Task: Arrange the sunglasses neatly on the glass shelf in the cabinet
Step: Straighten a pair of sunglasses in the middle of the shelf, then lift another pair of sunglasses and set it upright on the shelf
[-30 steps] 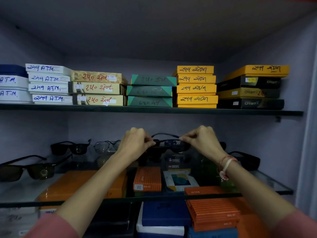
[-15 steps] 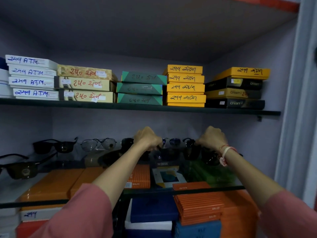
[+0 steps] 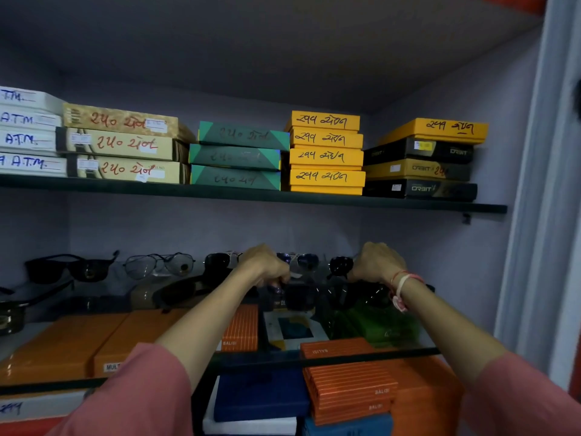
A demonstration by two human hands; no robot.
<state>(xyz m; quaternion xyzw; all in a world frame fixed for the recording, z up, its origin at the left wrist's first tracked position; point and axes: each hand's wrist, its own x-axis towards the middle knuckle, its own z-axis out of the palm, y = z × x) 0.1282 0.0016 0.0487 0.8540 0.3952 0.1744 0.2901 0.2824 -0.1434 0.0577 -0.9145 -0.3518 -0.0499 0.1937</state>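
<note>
A pair of dark sunglasses (image 3: 317, 294) hangs low over the glass shelf (image 3: 345, 355), held at both ends. My left hand (image 3: 267, 265) grips its left side and my right hand (image 3: 377, 262) its right side; the temples are hidden by my fingers. Along the back of the shelf stands a row: black sunglasses (image 3: 70, 269) at the left, a clear-lens pair (image 3: 158, 264), a dark pair (image 3: 220, 262) partly behind my left hand, and a blue-lens pair (image 3: 301, 261) between my hands.
Another dark pair (image 3: 176, 291) lies in front of the row, and one more (image 3: 12, 313) sits at the far left edge. Orange, blue and green boxes show through the glass below. The upper shelf (image 3: 251, 193) carries stacked labelled boxes. The cabinet's right wall (image 3: 471, 247) is close.
Both hands have carried the dark sunglasses deeper into the cabinet and down towards the glass shelf. The camera has turned right, so the shelf contents sit further left in view.
</note>
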